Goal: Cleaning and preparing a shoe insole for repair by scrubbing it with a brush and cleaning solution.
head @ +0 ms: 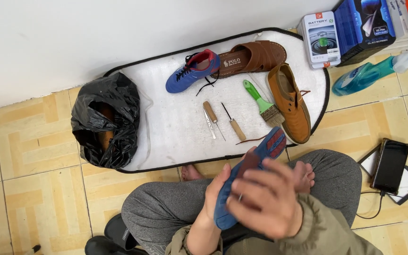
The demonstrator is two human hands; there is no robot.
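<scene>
Grey trousers (166, 208): nearest to the camera, on crossed legs, bare toes (304, 175) showing at the right knee.
Olive sleeve (327, 231): on the right arm, low in the view.
Right hand (260, 198): fingers spread wide and a bit blurred, laid over the upturned sole, a ring on one finger.
Left hand (213, 193): cupped under the shoe from the left side, gripping its edge.
Blue sports shoe (256, 165): held above the lap between both hands, sole up, toe pointing away toward the mat, red patches on the sole.
Black slippers (114, 238): on the tiles, beside the left knee.
Phone (390, 165): dark, on the tiles at the right, lying on a white pad, a cable attached.
White mat (175, 127): black rim, spread on yellow tiles against the wall.
Black plastic bag (105, 120): at the left end of the mat, open, something brown inside.
Two awls (223, 120): wooden handles, side by side in the mat's middle.
Green brush (260, 104): just beside the tan lace-up shoe (291, 104).
Second blue sports shoe (192, 71): far side of the mat, touching the brown sandal (256, 56).
Boxes (345, 33): stacked at the far right corner.
Teal bottle (364, 75): lying on the tiles near the boxes.
</scene>
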